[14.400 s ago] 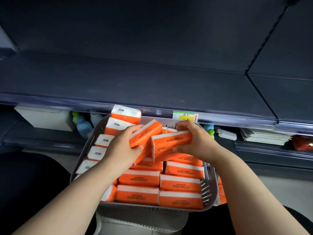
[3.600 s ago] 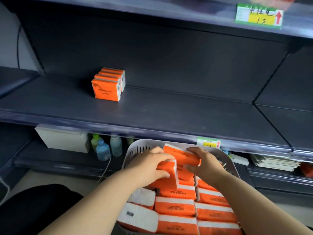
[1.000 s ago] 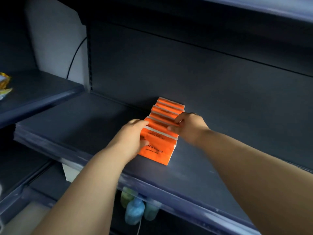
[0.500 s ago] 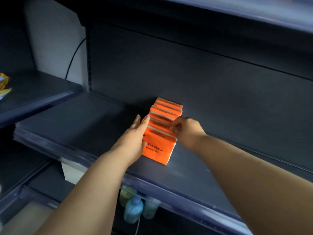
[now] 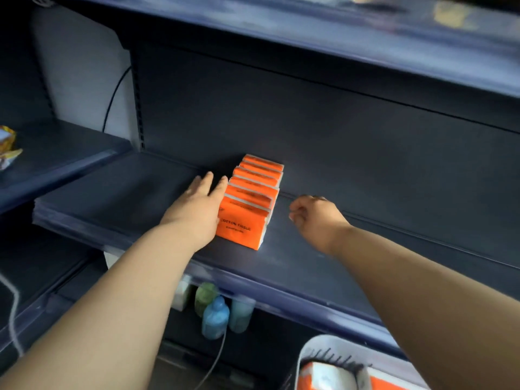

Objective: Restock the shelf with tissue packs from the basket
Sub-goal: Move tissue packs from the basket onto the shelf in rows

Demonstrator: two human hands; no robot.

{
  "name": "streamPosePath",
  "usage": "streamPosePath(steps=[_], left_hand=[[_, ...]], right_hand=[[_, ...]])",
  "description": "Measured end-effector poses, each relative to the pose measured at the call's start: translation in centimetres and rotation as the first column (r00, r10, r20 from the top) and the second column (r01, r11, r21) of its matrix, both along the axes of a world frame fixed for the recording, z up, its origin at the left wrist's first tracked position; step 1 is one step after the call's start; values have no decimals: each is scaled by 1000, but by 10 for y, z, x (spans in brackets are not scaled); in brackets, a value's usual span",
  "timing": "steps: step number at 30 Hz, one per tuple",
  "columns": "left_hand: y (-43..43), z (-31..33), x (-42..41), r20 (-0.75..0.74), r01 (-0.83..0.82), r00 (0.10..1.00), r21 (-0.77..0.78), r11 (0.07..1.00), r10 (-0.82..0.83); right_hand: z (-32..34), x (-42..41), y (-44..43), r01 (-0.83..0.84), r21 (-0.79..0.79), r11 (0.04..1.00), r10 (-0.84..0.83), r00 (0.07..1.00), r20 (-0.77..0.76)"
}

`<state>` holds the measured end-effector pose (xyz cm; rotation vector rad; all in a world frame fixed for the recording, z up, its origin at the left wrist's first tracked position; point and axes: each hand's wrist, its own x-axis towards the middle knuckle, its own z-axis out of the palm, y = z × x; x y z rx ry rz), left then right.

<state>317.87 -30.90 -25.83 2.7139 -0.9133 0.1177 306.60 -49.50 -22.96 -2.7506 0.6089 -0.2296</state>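
Observation:
A row of several orange tissue packs point(image 5: 249, 205) stands upright on the dark shelf point(image 5: 118, 198), running from front to back. My left hand point(image 5: 197, 209) lies flat with straight fingers against the row's left side. My right hand point(image 5: 312, 218) hovers to the right of the row, apart from it, its fingers loosely curled and holding nothing. The white basket point(image 5: 315, 350) shows at the bottom right with orange packs point(image 5: 312, 378) inside; my right arm covers much of it.
The shelf runs bare to the right of the row and to the left of my left hand. Small bottles point(image 5: 215, 319) stand on the shelf below. A yellow packet point(image 5: 7, 147) lies on the left shelf. Another shelf overhangs above.
My right hand has let go of the row and drawn back to the right. My left hand stays pressed on the row's left side. The view has dropped and the basket now shows.

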Motion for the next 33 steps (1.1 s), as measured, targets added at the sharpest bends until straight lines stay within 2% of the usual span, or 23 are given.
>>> streamPosePath(steps=[2,5,7,12,19,23,25,27,30,33], left_hand=[[-3,6,-20,132,69,988,78,995,-79],[-10,15,-65,199,215,951,123,969,-236],[-14,13,-102,181,307,929,104,946,-321],[-14,-10,-198,-3,483,873,144,863,-488],[1,-37,-245,-233,522,849,228,822,-474],[10,-42,-254,-322,485,855,226,845,-406],[12,-43,-259,-338,474,857,224,852,-388],[14,-43,-263,-349,467,859,231,854,-375],[19,-44,-266,-379,445,856,197,874,-350],[26,-44,-268,-387,428,858,177,886,-338]], right_hand=[[0,-25,0,-9,-19,1000,8,998,-59],[-6,-68,2,-13,-22,1000,11,993,-117],[-11,-93,7,-10,-5,1000,9,990,-139],[-35,-157,23,-10,33,999,17,972,-236],[-70,-239,32,107,127,986,-65,954,-293],[-78,-268,37,210,312,926,-135,960,-244],[-72,-276,49,181,454,872,-94,974,-208],[-64,-279,64,100,522,847,18,976,-217],[-62,-281,83,-16,507,862,193,935,-298],[-66,-279,96,-91,393,915,250,893,-375]])
